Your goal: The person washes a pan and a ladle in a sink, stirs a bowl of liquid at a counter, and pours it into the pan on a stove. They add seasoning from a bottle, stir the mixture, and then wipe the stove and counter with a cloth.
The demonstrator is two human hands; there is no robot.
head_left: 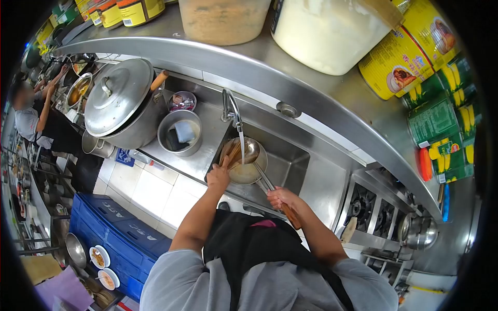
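Water runs from a tap (pixel 232 106) into the sink (pixel 290 166), onto the bowl of a metal ladle (pixel 250 150). My right hand (pixel 282 198) is wrapped round the ladle's wooden handle (pixel 291 215). In my left hand (pixel 218 176) is a bundle of thin wooden sticks, perhaps a bamboo brush (pixel 234 154), its far end against or beside the ladle bowl. Under both, a round metal pot (pixel 246 175) with cloudy liquid sits in the sink.
Left of the sink stand a large lidded pot (pixel 118 98), a metal bowl with a blue-grey item (pixel 179 132) and a small bowl of onions (pixel 182 101). Blue crates (pixel 114 228) are lower left. A shelf (pixel 311 93) holds tubs and cans. Another person (pixel 31 122) works far left.
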